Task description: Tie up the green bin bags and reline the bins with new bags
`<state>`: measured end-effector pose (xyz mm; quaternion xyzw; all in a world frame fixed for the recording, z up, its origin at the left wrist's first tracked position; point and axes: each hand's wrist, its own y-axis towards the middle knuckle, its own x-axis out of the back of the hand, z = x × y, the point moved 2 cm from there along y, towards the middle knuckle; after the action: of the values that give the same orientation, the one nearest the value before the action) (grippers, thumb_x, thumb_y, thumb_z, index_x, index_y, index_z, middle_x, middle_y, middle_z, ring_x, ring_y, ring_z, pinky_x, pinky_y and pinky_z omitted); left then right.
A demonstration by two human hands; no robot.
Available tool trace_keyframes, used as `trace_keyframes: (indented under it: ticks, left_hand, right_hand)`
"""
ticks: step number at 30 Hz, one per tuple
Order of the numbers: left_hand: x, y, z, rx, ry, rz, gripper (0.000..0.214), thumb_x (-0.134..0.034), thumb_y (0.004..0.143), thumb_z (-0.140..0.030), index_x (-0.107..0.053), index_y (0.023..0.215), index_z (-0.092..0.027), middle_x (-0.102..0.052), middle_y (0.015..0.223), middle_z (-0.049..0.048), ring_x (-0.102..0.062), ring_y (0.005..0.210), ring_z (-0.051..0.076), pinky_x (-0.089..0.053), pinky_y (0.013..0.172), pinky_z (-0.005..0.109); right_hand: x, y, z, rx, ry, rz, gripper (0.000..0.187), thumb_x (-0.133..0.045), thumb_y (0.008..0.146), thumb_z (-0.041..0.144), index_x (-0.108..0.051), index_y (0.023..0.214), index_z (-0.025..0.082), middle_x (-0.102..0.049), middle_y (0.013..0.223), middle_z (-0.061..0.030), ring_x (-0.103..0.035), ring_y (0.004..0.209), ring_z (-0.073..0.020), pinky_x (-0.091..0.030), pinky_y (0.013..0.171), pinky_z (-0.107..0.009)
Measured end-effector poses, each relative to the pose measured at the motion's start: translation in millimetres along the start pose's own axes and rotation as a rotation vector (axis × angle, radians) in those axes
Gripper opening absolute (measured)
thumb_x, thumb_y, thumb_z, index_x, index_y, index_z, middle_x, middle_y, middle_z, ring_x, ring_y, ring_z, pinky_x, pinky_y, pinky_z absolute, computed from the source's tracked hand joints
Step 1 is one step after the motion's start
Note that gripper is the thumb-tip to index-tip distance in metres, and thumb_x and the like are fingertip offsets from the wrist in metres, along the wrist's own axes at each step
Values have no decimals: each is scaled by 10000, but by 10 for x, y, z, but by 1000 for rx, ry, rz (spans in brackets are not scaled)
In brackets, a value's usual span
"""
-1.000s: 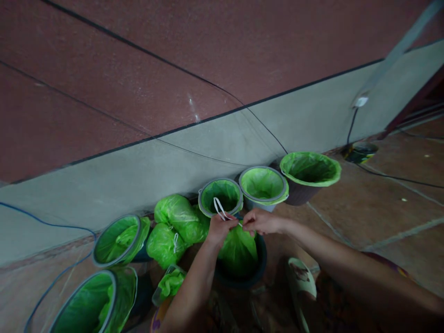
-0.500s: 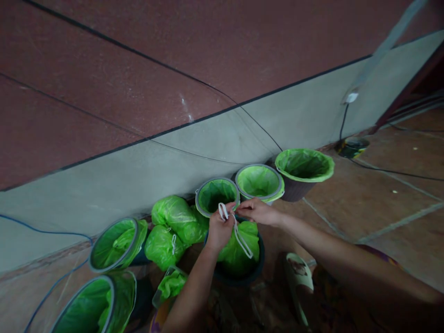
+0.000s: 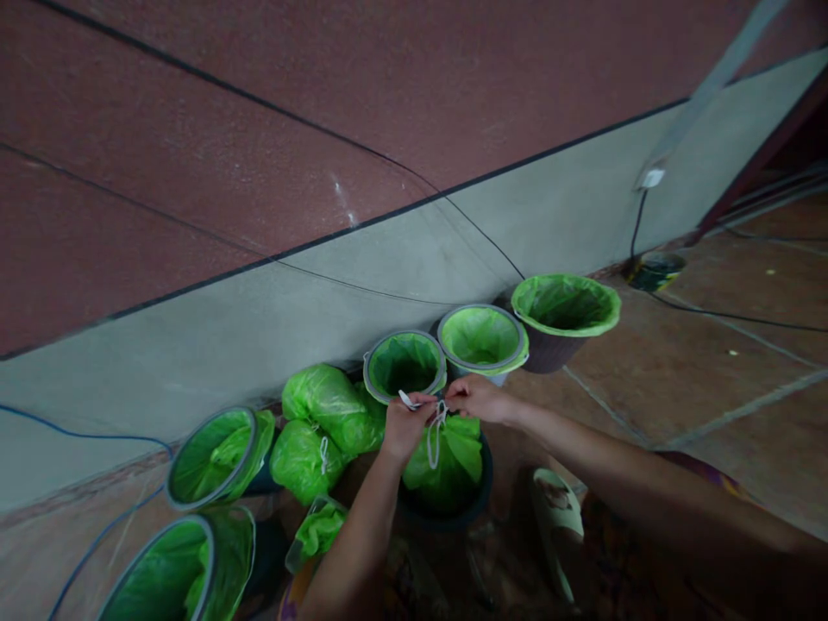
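Observation:
Both hands work at the white drawstring (image 3: 433, 444) of a green garbage bag (image 3: 446, 461). The bag sits in a dark round bin (image 3: 484, 496), its neck gathered at the top. My left hand (image 3: 407, 424) is closed on part of the drawstring, with a white end sticking out above the fingers. Close beside it, my right hand (image 3: 479, 398) pinches at the string from the right. A white loop hangs down over the front of the bag. The fingertips partly cover the knot area.
Green-lined bins, among them a grey-rimmed bin (image 3: 482, 338) and a dark brown bin (image 3: 562, 345), line the wall. Tied green bags (image 3: 307, 457) lie left. Two lined bins (image 3: 213, 500) lean at far left. A small tub (image 3: 301, 552) and a slipper (image 3: 557, 500) are near my feet.
My hands have pulled the string in closer; the large loop above my left hand has shrunk to a short end. The hanging loop has shifted left over the bag.

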<state>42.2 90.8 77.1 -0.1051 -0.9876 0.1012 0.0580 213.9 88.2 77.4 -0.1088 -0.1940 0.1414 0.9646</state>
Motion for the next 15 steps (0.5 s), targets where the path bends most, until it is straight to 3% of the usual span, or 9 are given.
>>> trace_keyframes:
  ticks: [2,5,9,10,13,15]
  left_hand:
    - [79,34,37,-41,221,-59,32,-694,699,-184,-726,700,-180,-674,627,21,-638,629,168,-488,660,281]
    - [172,73,107,-74,514,-114,138,-674,670,-95,-714,617,-216,-647,577,15,-644,691,196,-472,727,291]
    - [219,89,205,-63,673,-109,203,-631,658,-41,-685,578,-219,-659,624,37,-653,781,229,-464,840,330]
    - [220,91,227,-63,693,-94,204,-624,661,-40,-678,575,-217,-666,650,46,-655,802,236,-460,865,341]
    - [201,97,300,-56,719,-38,200,-619,669,-54,-648,560,-219,-655,661,53,-653,849,252,-455,914,366]
    - [166,94,358,-47,729,-4,202,-631,661,-65,-618,534,-222,-638,639,56,-656,862,267,-458,924,383]
  right_hand:
    - [37,18,-34,48,-214,-67,121,-641,717,243,-700,637,175,-623,596,-12,-512,564,-124,-344,547,-250]
    - [87,39,-129,23,-441,-128,109,-652,668,134,-681,572,180,-633,593,-34,-508,572,-139,-326,562,-272]
    - [98,61,-283,-19,-519,-93,76,-655,680,122,-707,657,172,-672,662,-66,-560,632,-180,-386,612,-296]
    - [87,60,-309,9,-503,-80,125,-659,682,133,-734,773,175,-705,764,-78,-598,708,-202,-420,661,-304]
    - [-17,26,-376,119,-430,10,656,-724,603,158,-635,1251,203,-673,1187,-111,-612,1036,-267,-461,877,-341]
    - [-152,-20,-445,148,-375,85,890,-768,516,153,-537,1373,214,-599,1318,-123,-563,1160,-305,-438,960,-371]
